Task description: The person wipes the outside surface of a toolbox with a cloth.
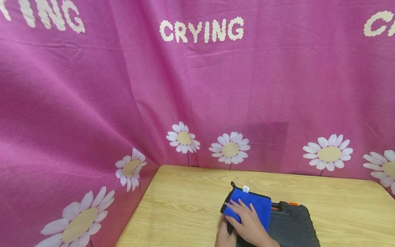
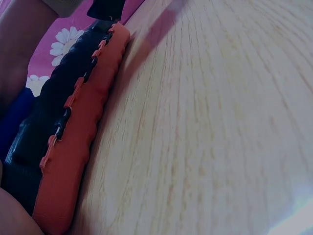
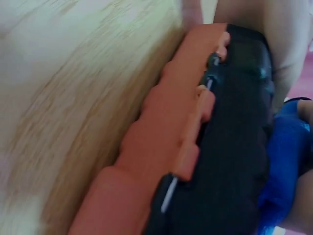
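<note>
A blue cloth (image 1: pixel 258 210) with black edging, a corner loop and a white tag lies over the left part of a black tool case (image 1: pixel 291 226). My right hand (image 1: pixel 247 221) rests on the cloth, fingers spread and fairly straight. Beside it, my left hand (image 1: pixel 226 236) grips the left side of the case, its thumb near the top edge. In the left wrist view the case's orange lower half (image 2: pixel 80 132) sits on the table under the black lid. Metal hinge pins (image 3: pixel 168 194) show along the seam in the right wrist view.
The case stands on a light wood table (image 1: pixel 185 202). A pink curtain (image 1: pixel 210 85) with daisies and lettering hangs behind the table and along its left side. An orange latch (image 1: pixel 294 203) shows at the case's far edge.
</note>
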Available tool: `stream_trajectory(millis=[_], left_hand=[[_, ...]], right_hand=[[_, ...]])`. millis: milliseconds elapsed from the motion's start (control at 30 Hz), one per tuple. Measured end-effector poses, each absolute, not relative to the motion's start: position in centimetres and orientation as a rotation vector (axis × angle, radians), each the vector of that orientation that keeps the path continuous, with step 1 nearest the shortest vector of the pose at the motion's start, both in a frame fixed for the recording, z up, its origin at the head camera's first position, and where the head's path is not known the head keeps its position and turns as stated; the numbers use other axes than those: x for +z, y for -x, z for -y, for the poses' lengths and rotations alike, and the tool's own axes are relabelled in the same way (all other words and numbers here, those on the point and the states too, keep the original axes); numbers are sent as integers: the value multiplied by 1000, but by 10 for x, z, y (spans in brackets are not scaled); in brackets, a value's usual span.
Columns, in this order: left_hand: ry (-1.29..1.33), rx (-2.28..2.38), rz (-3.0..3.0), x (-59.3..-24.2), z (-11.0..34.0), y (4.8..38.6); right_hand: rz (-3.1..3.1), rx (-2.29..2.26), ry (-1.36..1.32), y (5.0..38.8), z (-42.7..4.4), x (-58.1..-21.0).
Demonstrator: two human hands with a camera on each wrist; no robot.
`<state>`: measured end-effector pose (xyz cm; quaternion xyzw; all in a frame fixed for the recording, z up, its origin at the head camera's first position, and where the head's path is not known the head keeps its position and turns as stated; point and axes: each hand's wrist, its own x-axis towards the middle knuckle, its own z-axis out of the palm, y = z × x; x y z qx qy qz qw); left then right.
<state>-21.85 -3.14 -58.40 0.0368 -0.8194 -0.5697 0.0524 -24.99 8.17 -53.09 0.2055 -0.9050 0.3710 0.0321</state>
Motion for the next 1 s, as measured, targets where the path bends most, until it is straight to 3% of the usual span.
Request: stream_trajectory(millis=[267,700,1000], left_hand=[[-45,-1751,2427,-586,33,219],[-26,-1756,2390,-591,34,219],[-188,-1715,2523,-586,32,220]], right_hand=[[2923,796,-660,247,-77,-536],[2980,629,-649,244,-79,-540],[2977,609,-629,244,-87,-541]])
